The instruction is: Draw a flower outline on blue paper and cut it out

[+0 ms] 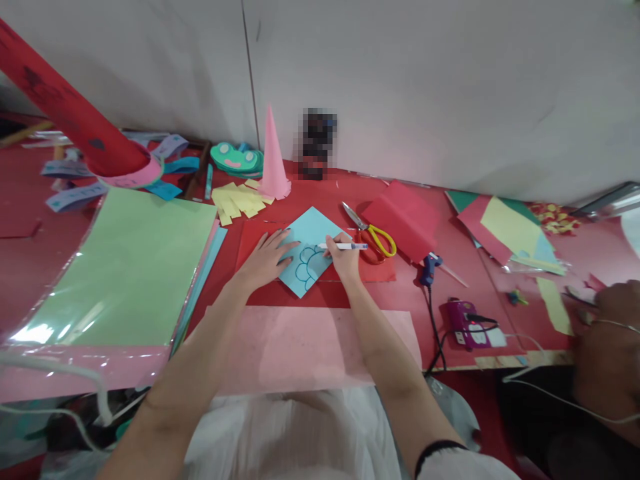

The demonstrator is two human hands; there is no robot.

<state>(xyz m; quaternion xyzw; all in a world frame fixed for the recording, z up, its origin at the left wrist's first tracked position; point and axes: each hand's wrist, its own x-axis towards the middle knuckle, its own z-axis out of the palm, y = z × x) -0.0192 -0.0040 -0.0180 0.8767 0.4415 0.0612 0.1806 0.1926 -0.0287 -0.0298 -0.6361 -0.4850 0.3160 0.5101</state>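
A light blue square of paper [316,225] lies cornerwise on red paper [250,241] in front of me. Dark scalloped curves are drawn on its lower half. My left hand [269,257] presses flat on its left side, fingers spread. My right hand [344,257] is closed round a white marker pen [350,247], its tip at the top of the curves. Just right of that hand lie scissors [375,237] with yellow and red handles, blades apart. Pink paper [300,347] stretches below, near the table's front edge.
A pink paper cone [273,160] stands behind yellow fringed strips [237,203]. Plastic-wrapped green paper [130,273] lies left, below a red tube [70,100]. A blue glue gun [430,269] and a purple power adapter [465,323] with cables lie right. Another person's hand [617,307] is at far right.
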